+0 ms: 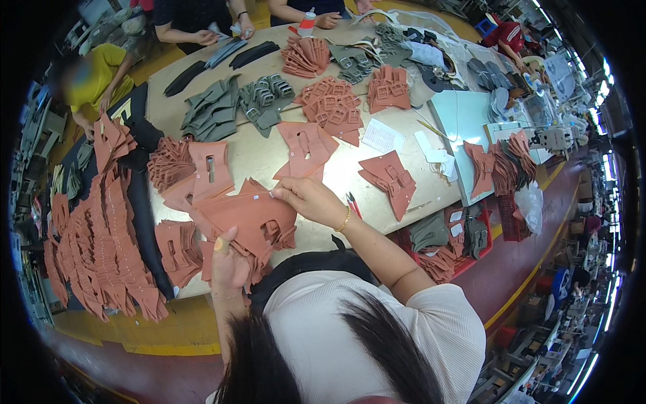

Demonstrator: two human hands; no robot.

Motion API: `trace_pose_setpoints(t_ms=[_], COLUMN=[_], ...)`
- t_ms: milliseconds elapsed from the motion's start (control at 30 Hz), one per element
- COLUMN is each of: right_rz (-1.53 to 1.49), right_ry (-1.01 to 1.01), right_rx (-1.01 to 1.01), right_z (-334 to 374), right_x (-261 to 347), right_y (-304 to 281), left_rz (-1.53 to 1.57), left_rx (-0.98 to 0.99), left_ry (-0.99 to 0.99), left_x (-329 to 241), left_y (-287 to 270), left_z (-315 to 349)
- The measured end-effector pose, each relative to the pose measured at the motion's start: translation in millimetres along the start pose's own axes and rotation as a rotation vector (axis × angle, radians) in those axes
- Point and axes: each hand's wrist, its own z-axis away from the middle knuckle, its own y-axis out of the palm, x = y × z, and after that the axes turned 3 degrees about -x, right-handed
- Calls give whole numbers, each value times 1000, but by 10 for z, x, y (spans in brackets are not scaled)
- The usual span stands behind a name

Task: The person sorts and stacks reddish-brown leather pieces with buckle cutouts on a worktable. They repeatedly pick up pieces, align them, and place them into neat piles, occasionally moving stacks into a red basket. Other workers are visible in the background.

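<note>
While I have the left hand (229, 269) closed on the lower edge of a fanned bundle of terracotta pieces (235, 217), thumb on top, I pinch the bundle's upper right corner between the thumb and fingers of the right hand (313, 200). I see the bundle over the near side of the pale surface (319, 237), though I cannot tell whether it touches it. Slotted terracotta stacks lie near it, one to the left (168, 257) and one beyond (324, 143), with a red pen (354, 206) just beside the right wrist.
</note>
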Motion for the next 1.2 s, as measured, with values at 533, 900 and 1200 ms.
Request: trace_pose_setpoints(t_ms=[533,900,1200], right_rz=[91,92,119], right_ry=[-33,-72,-142], right_rx=[75,89,107], right_z=[25,25,37], right_x=[-25,-13,20], right_y=[-25,15,39], left_rz=[-92,-215,-322], left_rx=[-20,-33,-34], left_ry=[-30,-107,-143], left_x=[32,44,65], left_y=[-2,82,63], left_z=[-6,12,-15])
